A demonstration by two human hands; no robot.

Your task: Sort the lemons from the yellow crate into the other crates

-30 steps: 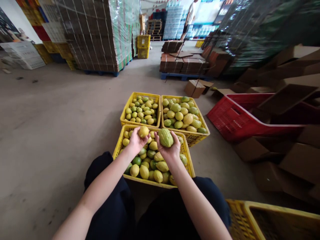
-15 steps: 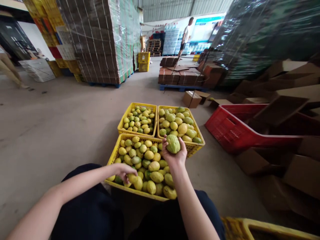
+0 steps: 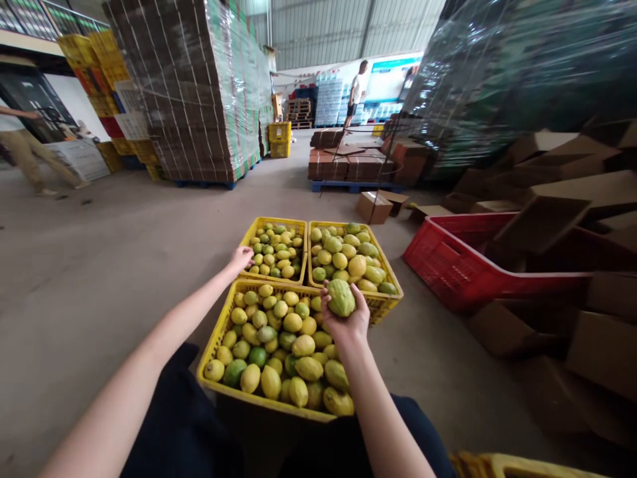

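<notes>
My right hand (image 3: 347,315) is wrapped from below round a large, bumpy green lemon (image 3: 341,298), above the right edge of the near yellow crate (image 3: 269,403). That crate is full of yellow and green lemons. My left hand (image 3: 241,257) is at the left rim of the back left crate (image 3: 282,221), which holds smaller lemons. Its fingers are bent together, and what they hold, if anything, is too small to make out. Larger lemons fill the back right crate (image 3: 383,305).
A red crate (image 3: 448,265) with cardboard stands at the right, beside open boxes (image 3: 604,345). Wrapped pallet stacks (image 3: 174,93) rise behind. One person (image 3: 354,93) is far back; another person's legs (image 3: 34,156) show at left.
My left hand has moved from the near crate forward to the back left crate. My right hand still holds the green lemon. The view has tilted up slightly.
</notes>
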